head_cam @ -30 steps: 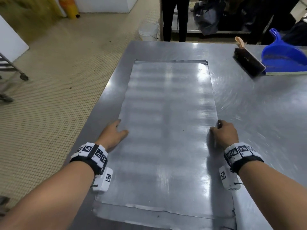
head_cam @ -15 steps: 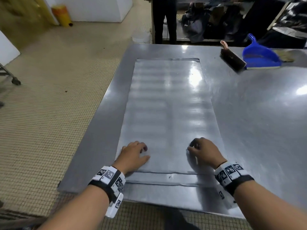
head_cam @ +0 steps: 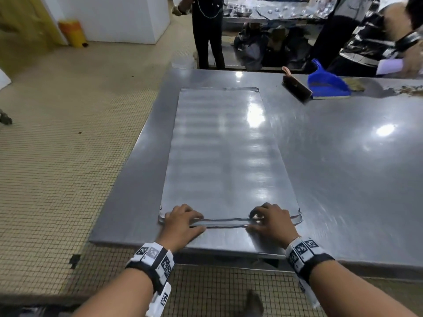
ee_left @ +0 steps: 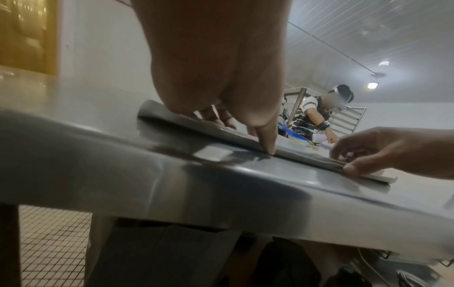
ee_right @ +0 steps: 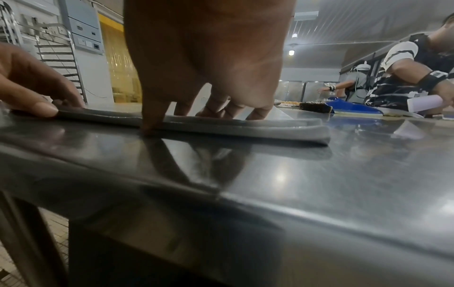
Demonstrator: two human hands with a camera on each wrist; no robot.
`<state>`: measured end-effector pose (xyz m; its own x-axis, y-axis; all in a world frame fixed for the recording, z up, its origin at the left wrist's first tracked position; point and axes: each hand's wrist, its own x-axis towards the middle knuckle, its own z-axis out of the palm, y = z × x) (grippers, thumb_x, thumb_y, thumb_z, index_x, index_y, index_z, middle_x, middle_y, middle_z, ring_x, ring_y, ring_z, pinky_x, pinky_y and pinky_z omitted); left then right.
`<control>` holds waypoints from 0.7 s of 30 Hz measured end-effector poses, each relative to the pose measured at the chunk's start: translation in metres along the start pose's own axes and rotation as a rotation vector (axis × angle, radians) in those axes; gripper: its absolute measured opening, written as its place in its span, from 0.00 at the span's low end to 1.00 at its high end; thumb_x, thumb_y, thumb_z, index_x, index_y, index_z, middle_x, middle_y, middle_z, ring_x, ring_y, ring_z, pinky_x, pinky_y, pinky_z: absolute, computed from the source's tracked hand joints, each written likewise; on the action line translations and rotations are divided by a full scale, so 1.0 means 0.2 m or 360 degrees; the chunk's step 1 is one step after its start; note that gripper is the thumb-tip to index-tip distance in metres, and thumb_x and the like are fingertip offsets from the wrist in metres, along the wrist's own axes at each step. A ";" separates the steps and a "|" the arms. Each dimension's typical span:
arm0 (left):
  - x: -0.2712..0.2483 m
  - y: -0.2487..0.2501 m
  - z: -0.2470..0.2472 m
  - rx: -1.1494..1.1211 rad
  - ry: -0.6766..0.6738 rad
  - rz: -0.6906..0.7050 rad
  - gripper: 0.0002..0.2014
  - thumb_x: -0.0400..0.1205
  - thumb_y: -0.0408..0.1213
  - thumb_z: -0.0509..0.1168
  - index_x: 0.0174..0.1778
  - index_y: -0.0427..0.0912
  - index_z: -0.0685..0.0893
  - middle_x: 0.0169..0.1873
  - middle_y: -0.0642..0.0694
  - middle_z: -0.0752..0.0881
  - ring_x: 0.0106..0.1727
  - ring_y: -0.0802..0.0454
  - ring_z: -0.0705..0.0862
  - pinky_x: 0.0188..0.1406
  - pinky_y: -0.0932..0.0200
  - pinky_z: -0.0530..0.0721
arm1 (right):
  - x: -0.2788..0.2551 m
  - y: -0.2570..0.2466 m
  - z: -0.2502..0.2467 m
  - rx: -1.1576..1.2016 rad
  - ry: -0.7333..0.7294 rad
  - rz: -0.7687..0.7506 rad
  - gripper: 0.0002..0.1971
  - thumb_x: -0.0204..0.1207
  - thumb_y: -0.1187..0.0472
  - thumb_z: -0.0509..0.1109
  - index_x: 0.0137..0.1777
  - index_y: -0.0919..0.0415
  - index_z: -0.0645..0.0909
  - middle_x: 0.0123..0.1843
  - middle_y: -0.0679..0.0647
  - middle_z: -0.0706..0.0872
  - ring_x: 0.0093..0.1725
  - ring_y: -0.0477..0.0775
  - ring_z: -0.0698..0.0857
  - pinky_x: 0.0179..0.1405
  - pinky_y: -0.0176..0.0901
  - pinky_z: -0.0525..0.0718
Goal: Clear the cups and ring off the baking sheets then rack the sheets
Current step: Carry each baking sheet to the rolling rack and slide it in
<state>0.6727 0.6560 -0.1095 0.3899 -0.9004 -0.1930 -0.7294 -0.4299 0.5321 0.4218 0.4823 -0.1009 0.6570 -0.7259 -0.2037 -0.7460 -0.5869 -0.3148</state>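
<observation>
Baking sheets (head_cam: 229, 156), stacked bare in mid-frame on the surface (head_cam: 343, 179): left hand (head_cam: 182, 221) and right hand (head_cam: 271, 221) pinch the near edge; best lift both sheets together, level.

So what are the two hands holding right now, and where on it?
Both hands grip the near short edge of the baking sheets: left hand near its left corner, right hand right of the middle, fingers on top, thumbs at the rim.
</observation>
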 end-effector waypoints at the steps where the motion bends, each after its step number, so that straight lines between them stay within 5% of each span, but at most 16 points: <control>1: -0.02 0.01 0.01 -0.0019 0.0038 0.0001 0.17 0.79 0.60 0.72 0.61 0.61 0.89 0.54 0.61 0.78 0.64 0.56 0.75 0.65 0.55 0.68 | -0.01 0.00 0.01 0.0019 0.0020 0.0021 0.16 0.69 0.33 0.72 0.54 0.37 0.84 0.53 0.38 0.81 0.59 0.46 0.79 0.56 0.49 0.71; 5: -0.07 0.02 0.03 -0.0119 0.0139 -0.0041 0.12 0.82 0.53 0.71 0.59 0.57 0.91 0.52 0.59 0.79 0.58 0.57 0.72 0.67 0.53 0.70 | -0.04 0.00 0.04 0.0098 0.0077 0.0104 0.12 0.70 0.36 0.72 0.48 0.38 0.86 0.45 0.37 0.79 0.52 0.45 0.77 0.53 0.49 0.70; 12: -0.14 0.10 0.09 -0.0160 0.0130 -0.0119 0.10 0.82 0.52 0.72 0.58 0.59 0.91 0.50 0.62 0.78 0.58 0.57 0.71 0.64 0.54 0.70 | -0.11 0.06 0.04 0.0122 0.0074 0.0093 0.11 0.71 0.37 0.73 0.48 0.39 0.86 0.45 0.38 0.80 0.52 0.45 0.77 0.53 0.49 0.70; 21: -0.29 0.34 0.25 -0.0160 0.0022 -0.0210 0.04 0.77 0.58 0.75 0.44 0.69 0.88 0.48 0.63 0.82 0.61 0.57 0.76 0.66 0.50 0.69 | -0.32 0.30 -0.03 0.0159 0.0002 -0.0005 0.14 0.69 0.34 0.74 0.47 0.41 0.85 0.44 0.40 0.82 0.50 0.44 0.80 0.53 0.49 0.75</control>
<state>0.5721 0.6760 -0.1025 0.4870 -0.8352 -0.2556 -0.6119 -0.5350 0.5826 0.3337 0.4919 -0.1021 0.6592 -0.7246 -0.2012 -0.7292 -0.5507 -0.4062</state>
